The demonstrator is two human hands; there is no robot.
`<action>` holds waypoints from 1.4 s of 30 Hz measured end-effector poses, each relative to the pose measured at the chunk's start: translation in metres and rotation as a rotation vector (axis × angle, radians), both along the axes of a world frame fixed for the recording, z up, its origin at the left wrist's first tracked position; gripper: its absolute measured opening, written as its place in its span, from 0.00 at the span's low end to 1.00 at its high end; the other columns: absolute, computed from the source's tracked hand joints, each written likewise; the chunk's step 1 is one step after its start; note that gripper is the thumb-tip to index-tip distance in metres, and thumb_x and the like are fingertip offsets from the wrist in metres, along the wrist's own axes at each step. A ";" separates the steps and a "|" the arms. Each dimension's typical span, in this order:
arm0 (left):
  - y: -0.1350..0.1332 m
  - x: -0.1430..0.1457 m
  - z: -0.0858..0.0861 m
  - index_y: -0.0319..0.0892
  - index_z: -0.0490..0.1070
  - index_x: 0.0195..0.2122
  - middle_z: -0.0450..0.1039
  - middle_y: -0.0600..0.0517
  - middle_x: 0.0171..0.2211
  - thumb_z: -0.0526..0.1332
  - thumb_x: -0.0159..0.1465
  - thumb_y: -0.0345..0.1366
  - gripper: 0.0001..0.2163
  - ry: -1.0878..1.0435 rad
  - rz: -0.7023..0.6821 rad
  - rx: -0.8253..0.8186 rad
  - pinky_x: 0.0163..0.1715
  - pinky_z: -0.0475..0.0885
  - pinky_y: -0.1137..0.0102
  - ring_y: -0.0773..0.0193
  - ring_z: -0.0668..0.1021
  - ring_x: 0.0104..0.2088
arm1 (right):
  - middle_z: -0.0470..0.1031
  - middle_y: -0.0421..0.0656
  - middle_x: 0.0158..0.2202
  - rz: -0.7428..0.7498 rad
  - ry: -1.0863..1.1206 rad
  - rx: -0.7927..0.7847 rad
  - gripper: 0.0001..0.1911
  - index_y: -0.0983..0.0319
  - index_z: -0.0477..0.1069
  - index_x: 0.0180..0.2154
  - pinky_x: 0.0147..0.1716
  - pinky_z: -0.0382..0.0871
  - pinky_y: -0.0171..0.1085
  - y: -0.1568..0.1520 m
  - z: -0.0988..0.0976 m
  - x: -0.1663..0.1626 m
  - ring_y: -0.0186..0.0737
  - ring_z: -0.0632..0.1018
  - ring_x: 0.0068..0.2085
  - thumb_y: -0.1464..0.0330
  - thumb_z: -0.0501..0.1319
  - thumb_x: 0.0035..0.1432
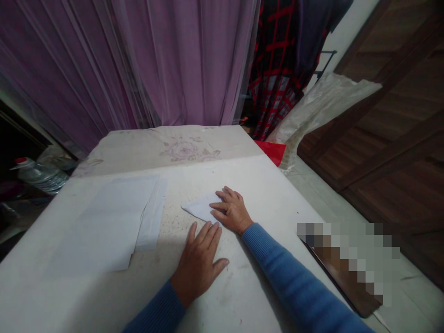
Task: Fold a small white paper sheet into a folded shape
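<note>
A small folded piece of white paper [198, 206] lies on the white table, its pointed corner towards the left. My right hand [231, 209] rests on the paper's right part with the fingers spread, covering that side of it. Just below, my left hand [201, 261] lies flat with its fingers stretched out, the fingertips at the paper's lower edge. Whether those fingertips press on the paper or only on the table beside it, I cannot tell.
Overlapping white paper sheets [104, 222] lie on the table's left side. A dark flat device [350, 286], partly blurred out, sits by the right edge. A clear plastic bottle [40, 175] stands beyond the left edge. Purple curtains [187, 60] hang behind; something red [272, 151] is at the far right corner.
</note>
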State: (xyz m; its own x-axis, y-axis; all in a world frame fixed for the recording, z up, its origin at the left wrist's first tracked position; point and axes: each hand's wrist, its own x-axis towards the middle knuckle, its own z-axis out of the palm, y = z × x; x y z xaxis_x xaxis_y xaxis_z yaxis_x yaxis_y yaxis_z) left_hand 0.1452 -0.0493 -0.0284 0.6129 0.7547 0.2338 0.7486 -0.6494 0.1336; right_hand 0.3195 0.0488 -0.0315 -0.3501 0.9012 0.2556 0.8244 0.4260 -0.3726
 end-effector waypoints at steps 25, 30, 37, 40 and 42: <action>-0.001 0.004 0.007 0.39 0.64 0.58 0.70 0.43 0.57 0.58 0.63 0.50 0.27 -0.039 0.074 -0.020 0.62 0.53 0.46 0.47 0.68 0.59 | 0.67 0.46 0.60 0.027 -0.080 0.023 0.18 0.50 0.75 0.50 0.59 0.49 0.56 -0.012 0.000 -0.001 0.56 0.57 0.65 0.58 0.61 0.59; -0.001 0.003 0.007 0.36 0.65 0.57 0.71 0.42 0.55 0.58 0.63 0.51 0.27 -0.050 0.120 0.013 0.62 0.53 0.46 0.47 0.69 0.58 | 0.66 0.47 0.60 0.034 -0.090 0.023 0.20 0.50 0.74 0.51 0.59 0.48 0.56 -0.014 0.001 0.000 0.57 0.57 0.65 0.55 0.62 0.58; 0.002 0.000 0.009 0.35 0.66 0.56 0.72 0.41 0.54 0.57 0.64 0.50 0.26 -0.046 0.184 0.030 0.61 0.53 0.45 0.47 0.70 0.57 | 0.66 0.47 0.60 0.046 -0.102 0.030 0.19 0.51 0.74 0.52 0.59 0.48 0.56 -0.014 0.001 0.000 0.56 0.57 0.65 0.55 0.60 0.60; 0.003 0.002 0.010 0.35 0.67 0.55 0.72 0.39 0.54 0.57 0.64 0.49 0.25 -0.047 0.233 0.053 0.61 0.53 0.45 0.46 0.70 0.56 | 0.66 0.47 0.60 0.049 -0.103 0.031 0.19 0.51 0.74 0.52 0.59 0.48 0.57 -0.014 0.000 0.000 0.57 0.57 0.65 0.56 0.60 0.60; 0.004 0.003 0.011 0.34 0.68 0.55 0.72 0.38 0.53 0.56 0.65 0.49 0.24 -0.048 0.273 0.076 0.61 0.52 0.44 0.46 0.71 0.56 | 0.66 0.47 0.60 0.048 -0.104 0.029 0.19 0.51 0.74 0.52 0.59 0.48 0.57 -0.014 0.000 0.001 0.57 0.57 0.65 0.56 0.60 0.60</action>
State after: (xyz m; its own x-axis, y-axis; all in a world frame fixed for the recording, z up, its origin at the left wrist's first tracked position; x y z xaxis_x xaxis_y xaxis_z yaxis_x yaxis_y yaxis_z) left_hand 0.1480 -0.0452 -0.0175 0.3761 0.8696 0.3199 0.8914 -0.4338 0.1312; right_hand 0.3201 0.0351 -0.0313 -0.4188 0.8754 0.2414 0.8363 0.4754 -0.2730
